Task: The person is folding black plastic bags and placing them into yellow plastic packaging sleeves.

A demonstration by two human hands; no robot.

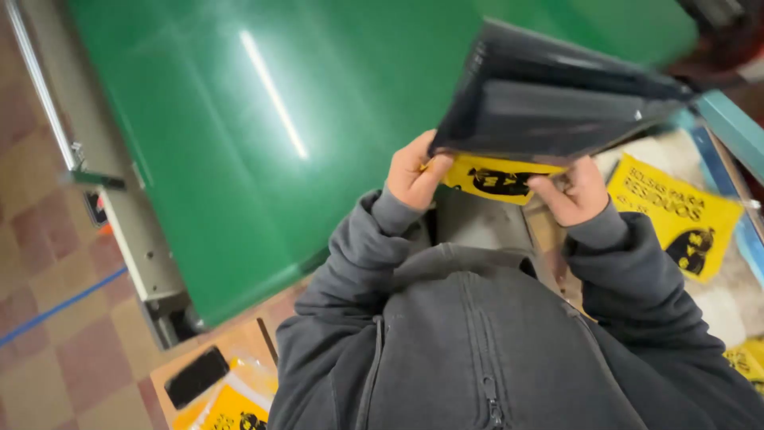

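Both hands grip a folded stack of black plastic bags with a yellow label, held up over the green counter. The left hand pinches the label's left edge; the right hand pinches its right edge.

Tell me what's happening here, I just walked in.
A person in a grey zip-up top holds a flat pack of dark plastic bags with a yellow label up in front of them. The left hand grips the label's left end and the right hand its right end. A green conveyor belt lies alongside. Another yellow-labelled pack lies to the right.
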